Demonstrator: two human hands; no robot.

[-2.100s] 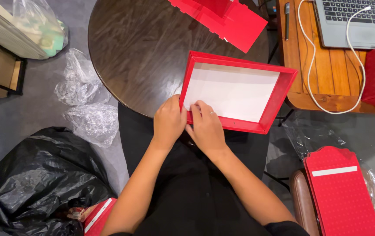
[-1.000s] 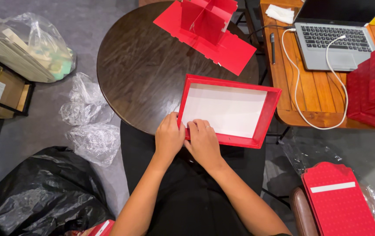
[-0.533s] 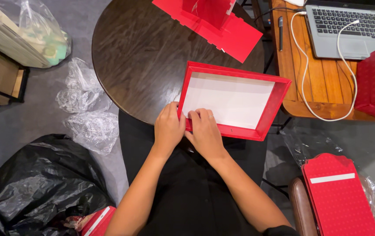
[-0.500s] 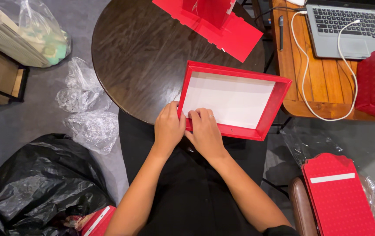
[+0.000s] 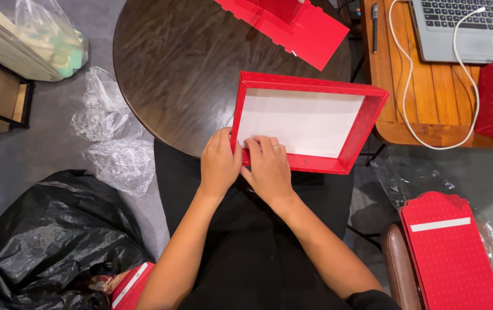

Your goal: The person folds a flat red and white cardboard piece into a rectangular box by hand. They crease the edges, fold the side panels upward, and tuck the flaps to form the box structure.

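red tray box (image 5: 306,121) at near edge of round surface (image 5: 177,63) | left hand (image 5: 219,163), right hand (image 5: 268,169) fingers pinching its near-left corner | red card (image 5: 298,23) far; laptop (image 5: 464,28) right | bare surface left of box

A laptop (image 5: 464,28) with a white cable (image 5: 424,123) and a pen (image 5: 374,26) is seen on the wooden side table (image 5: 418,86), with folded red card (image 5: 292,26) laid at the far edge of the round dark table (image 5: 171,69). A black bin bag (image 5: 51,241), crumpled clear plastic (image 5: 114,143) and a clear bag of paper (image 5: 28,37) are spread on the floor at left. A flat red dotted piece with a white strip (image 5: 447,252) is propped at lower right.
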